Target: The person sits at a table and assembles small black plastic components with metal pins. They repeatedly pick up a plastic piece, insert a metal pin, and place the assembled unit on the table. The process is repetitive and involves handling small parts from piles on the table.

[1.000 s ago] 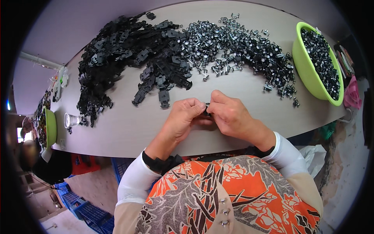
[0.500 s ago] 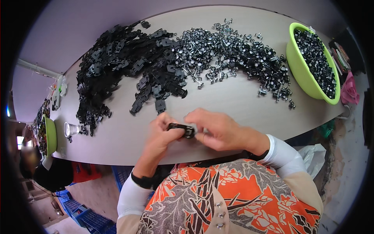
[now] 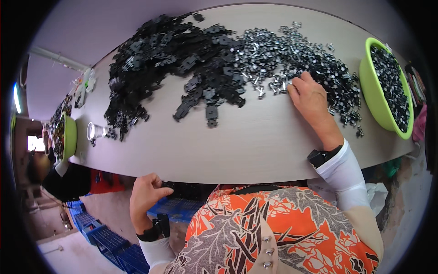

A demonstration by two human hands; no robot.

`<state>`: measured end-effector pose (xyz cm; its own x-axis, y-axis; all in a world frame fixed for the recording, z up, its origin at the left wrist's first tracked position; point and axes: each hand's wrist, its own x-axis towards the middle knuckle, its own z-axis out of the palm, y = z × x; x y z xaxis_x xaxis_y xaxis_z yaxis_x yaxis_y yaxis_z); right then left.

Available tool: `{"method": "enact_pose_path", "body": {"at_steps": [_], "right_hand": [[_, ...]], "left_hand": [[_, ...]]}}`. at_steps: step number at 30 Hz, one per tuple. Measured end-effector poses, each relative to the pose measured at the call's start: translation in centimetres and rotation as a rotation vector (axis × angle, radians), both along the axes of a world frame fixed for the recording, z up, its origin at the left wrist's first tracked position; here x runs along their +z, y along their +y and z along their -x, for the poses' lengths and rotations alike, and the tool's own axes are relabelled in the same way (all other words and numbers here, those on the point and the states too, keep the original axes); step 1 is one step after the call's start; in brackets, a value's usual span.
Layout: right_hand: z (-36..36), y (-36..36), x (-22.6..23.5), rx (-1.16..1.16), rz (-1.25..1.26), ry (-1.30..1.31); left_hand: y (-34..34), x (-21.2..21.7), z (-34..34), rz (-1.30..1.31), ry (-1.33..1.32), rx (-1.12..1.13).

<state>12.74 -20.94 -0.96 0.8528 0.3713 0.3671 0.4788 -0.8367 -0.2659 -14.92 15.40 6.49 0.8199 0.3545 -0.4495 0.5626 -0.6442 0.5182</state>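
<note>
My right hand (image 3: 312,98) reaches into the near edge of a pile of small wheel-and-axle sets (image 3: 269,50), silver and black. Its fingertips are pinched together among them; what lies between them is hidden. Below the table's front edge hangs my left hand (image 3: 147,194), above a blue crate (image 3: 175,208). Its thumb stands out from the curled fingers, and nothing shows in its grasp. A small dark piece (image 3: 168,184) shows just past the thumb. Flat black plastic chassis-like parts (image 3: 159,50) form a big heap left of the wheel sets.
A lime-green basin (image 3: 370,82) full of wheel sets stands at the right. At the left are a clear cup (image 3: 94,131) on its side and another green basin (image 3: 69,137). More blue crates (image 3: 107,239) stand on the floor. A person in dark clothing (image 3: 66,182) sits at far left.
My hands have parted from the black part they held together. The left moved down and left past the table edge; the right moved up to the wheel sets. The view shifted slightly.
</note>
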Motion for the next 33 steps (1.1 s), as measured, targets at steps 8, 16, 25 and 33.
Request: {"method": "enact_pose_path", "body": {"at_steps": [8,16,25,33], "right_hand": [[0.8,-0.3,1.2,0.066,0.022,0.081],[2.9,-1.5,1.4,0.139,-0.033,0.166],[5.3,-0.8,2.4,0.372,-0.353,0.346],[8.0,1.4,3.7,0.564,-0.658,0.424]], "left_hand": [[-5.8,-1.5,-10.2,-0.181,-0.514,-0.189],[-8.6,-4.9,-17.3,-0.232,-0.453,-0.203],[-8.9,-3.6,-15.4,0.969,-0.333,-0.042],[-12.9,-4.5,-15.7,1.269,-0.304,-0.062]]}}
